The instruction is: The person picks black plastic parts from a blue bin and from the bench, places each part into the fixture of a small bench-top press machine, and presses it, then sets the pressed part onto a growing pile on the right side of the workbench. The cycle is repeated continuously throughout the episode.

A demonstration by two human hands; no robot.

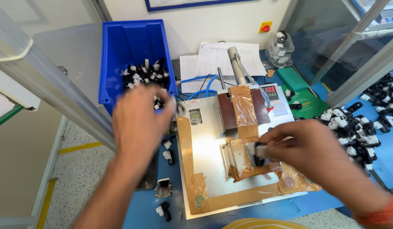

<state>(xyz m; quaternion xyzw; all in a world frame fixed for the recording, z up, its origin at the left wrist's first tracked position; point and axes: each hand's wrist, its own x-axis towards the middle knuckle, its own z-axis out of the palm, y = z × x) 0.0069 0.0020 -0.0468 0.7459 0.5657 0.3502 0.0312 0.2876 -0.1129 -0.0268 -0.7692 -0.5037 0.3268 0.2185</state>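
My right hand [308,148] grips a small black and white plastic part [258,153] and holds it at the taped fixture [243,163] on a metal press machine [213,148]. My left hand [139,118] hovers, blurred, at the front edge of a blue bin [120,51] that holds several black and white parts [145,73]. A small white piece shows at its fingertips, but whether it is held I cannot tell.
A pile of black and white parts [353,129] lies on the blue table at the right. A few loose parts [167,156] lie left of the machine. Papers [224,57], a green pad [304,99] and a clear container [280,47] sit behind. A glass panel stands at right.
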